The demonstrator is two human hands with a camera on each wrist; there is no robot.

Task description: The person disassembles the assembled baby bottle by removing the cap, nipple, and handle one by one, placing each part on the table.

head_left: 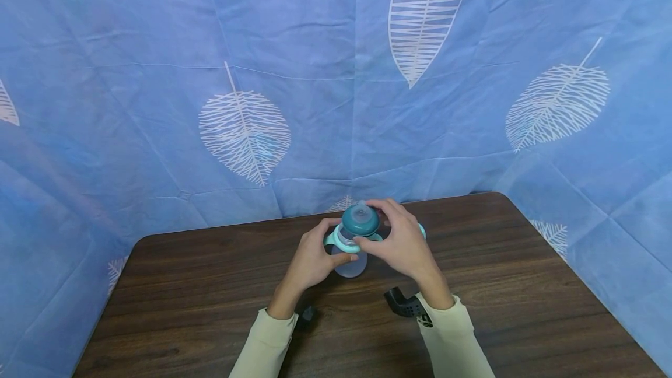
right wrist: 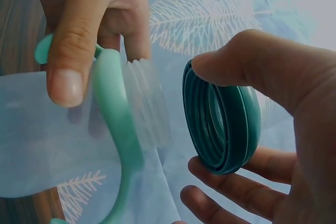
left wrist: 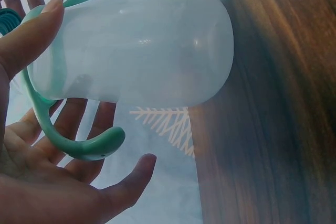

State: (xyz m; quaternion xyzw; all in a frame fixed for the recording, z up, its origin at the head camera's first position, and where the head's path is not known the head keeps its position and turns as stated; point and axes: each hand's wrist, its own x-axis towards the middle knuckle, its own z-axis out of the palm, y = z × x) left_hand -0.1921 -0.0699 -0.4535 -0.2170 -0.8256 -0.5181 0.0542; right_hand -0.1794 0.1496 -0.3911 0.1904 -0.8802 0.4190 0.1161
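A translucent baby bottle (left wrist: 152, 45) with a mint-green two-handled holder (right wrist: 113, 103) round its neck is gripped by my left hand (head_left: 312, 255), thumb on one side and fingers on the other. The bottle's threaded neck (right wrist: 147, 103) is uncovered. My right hand (head_left: 404, 244) pinches the teal screw ring (right wrist: 244, 124) with its clear nipple (head_left: 362, 213) between thumb and fingers. In the right wrist view, a gap separates the ring from the neck, its hollow side facing the threads. I cannot tell whether the bottle's base touches the table.
A mint-green object (head_left: 422, 230) is mostly hidden behind my right hand. The dark wooden table (head_left: 199, 296) has rounded far corners, and a blue leaf-patterned cloth (head_left: 325, 104) hangs behind it. A black wrist device (head_left: 404, 302) sits by the right cuff.
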